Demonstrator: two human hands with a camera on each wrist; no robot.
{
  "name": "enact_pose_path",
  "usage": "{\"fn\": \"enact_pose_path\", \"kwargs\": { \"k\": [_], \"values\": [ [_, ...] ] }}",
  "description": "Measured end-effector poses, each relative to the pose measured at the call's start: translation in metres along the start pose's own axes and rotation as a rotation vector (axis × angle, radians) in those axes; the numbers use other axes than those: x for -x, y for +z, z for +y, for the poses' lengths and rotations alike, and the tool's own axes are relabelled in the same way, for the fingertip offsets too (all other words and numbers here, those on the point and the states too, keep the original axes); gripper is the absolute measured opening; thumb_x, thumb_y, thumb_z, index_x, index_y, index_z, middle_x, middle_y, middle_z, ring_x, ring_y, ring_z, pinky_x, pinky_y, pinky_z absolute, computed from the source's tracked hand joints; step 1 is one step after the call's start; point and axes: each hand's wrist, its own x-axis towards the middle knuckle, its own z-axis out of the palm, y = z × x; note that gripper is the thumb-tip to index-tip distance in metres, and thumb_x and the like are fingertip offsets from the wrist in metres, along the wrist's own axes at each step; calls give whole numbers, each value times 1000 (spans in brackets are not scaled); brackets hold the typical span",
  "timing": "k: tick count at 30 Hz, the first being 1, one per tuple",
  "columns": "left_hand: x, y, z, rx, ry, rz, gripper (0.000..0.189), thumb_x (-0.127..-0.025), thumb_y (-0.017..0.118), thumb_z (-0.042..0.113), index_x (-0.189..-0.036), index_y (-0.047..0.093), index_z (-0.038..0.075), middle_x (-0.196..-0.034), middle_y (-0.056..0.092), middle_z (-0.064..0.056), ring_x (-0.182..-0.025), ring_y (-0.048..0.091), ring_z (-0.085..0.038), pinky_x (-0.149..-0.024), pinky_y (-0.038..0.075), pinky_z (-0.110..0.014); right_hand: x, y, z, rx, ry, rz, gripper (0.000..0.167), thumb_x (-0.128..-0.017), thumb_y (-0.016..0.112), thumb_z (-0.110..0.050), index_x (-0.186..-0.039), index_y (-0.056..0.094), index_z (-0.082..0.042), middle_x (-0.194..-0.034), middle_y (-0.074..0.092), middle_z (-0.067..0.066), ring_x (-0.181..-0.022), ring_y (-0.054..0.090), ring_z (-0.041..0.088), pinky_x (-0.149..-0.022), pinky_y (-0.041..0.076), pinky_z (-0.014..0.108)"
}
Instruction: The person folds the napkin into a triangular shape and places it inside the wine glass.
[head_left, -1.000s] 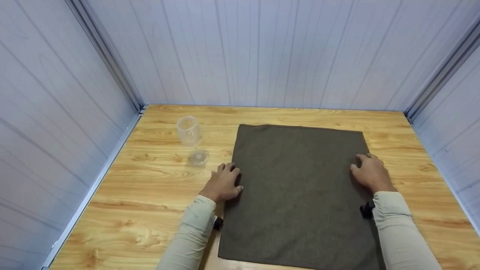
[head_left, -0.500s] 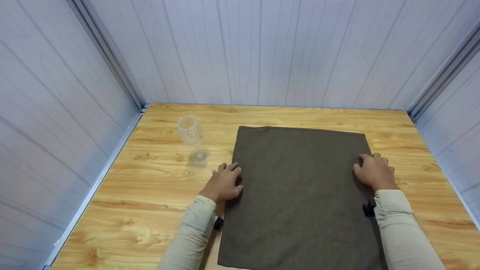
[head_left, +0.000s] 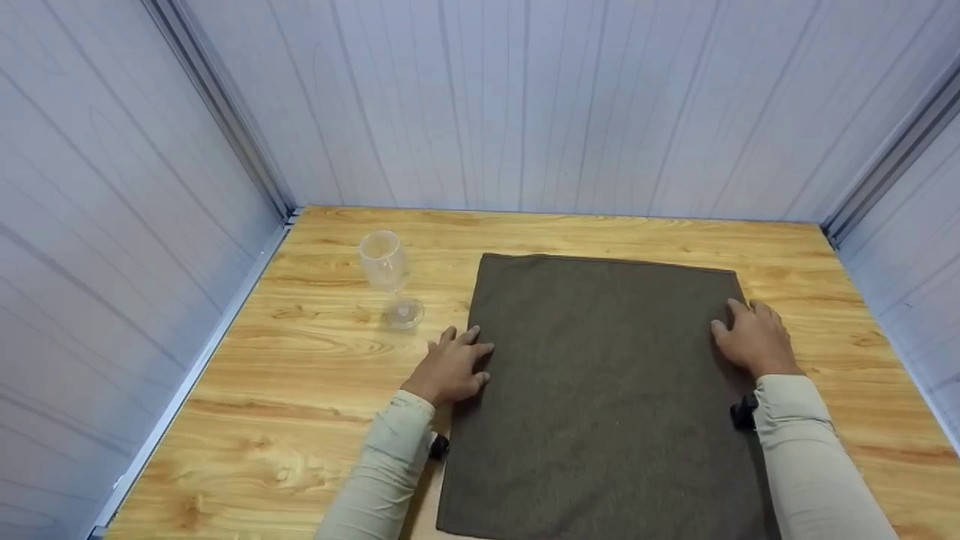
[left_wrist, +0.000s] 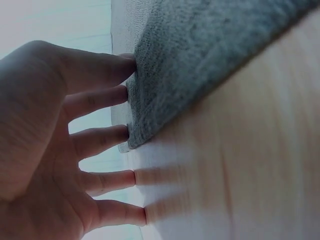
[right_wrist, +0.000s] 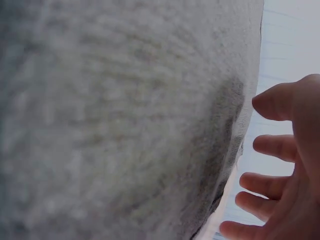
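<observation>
A dark olive-brown cloth (head_left: 600, 405) lies spread flat on the wooden table, nearly square in the head view. My left hand (head_left: 446, 367) is at its left edge, fingers spread. In the left wrist view the thumb and two fingertips touch the cloth (left_wrist: 190, 45), while the other two fingertips meet the wood beside it. At the right edge is my right hand (head_left: 756, 339). The right wrist view shows its fingers (right_wrist: 267, 185) apart and loosely extended, with the thumb tip close to the cloth's border. Neither hand grips anything.
A clear stemmed glass (head_left: 384, 262) stands upright left of the cloth, beyond my left hand. Pale panelled walls (head_left: 555, 105) enclose the table (head_left: 247, 420) at the back and both sides. A small black device (head_left: 742, 412) sits at my right wrist.
My right hand has shifted slightly right and away from me, its fingers loosening. A left finger has stretched out over the cloth. The glass and cloth shift only slightly in view.
</observation>
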Motion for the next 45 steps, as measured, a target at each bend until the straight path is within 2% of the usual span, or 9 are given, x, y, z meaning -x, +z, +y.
{"fn": "enact_pose_path", "kwargs": {
  "k": [10, 17, 24, 31, 38, 45],
  "values": [
    [-1, 0, 1, -21, 26, 16, 47, -94, 68, 31, -138, 63, 15, -155, 40, -16, -142, 31, -47, -103, 28, -74, -7, -2, 4, -19, -26, -59, 74, -106, 41, -43, -150, 26, 15, -148, 12, 47, -137, 11, 62, -107, 16, 71],
    [-1, -1, 3, -19, 25, 14, 46, -95, 68, 31, -138, 63, 15, -155, 39, -16, -142, 30, -48, -103, 28, -74, -10, -6, 5, -26, 38, -120, 79, -105, 38, -50, -154, 21, 10, -149, 3, 48, -136, 2, 66, -103, 12, 77],
    [-1, -2, 4, -15, 18, 8, 46, -94, 68, 30, -138, 63, 15, -155, 39, -16, -142, 30, -47, -104, 27, -74, -12, -7, 7, -5, 50, -136, 81, -104, 36, -54, -155, 21, 8, -148, 7, 48, -130, 6, 71, -100, 10, 77],
    [-1, -1, 3, -19, 4, 4, 47, -94, 68, 31, -138, 63, 16, -155, 39, -16, -142, 30, -46, -104, 27, -73, -14, -7, 4, -10, 46, -137, 80, -105, 40, -48, -151, 23, 14, -153, 7, 44, -132, 8, 69, -100, 10, 78],
    [0, -1, 2, -16, 12, 5, 46, -95, 68, 30, -137, 63, 15, -155, 39, -17, -142, 29, -47, -104, 26, -74, -17, -2, 2, 5, 42, -63, 72, -104, 49, -41, -144, 36, 18, -150, 23, 41, -129, 20, 68, -95, 20, 78],
    [0, 0, 0, -9, 17, 13, 45, -95, 67, 29, -137, 63, 14, -154, 39, -17, -142, 30, -47, -104, 26, -75, -20, 4, -2, -80, 38, 82, 58, -101, 58, -26, -139, 47, 15, -141, 40, 39, -124, 36, 62, -90, 28, 74]
  ]
}}
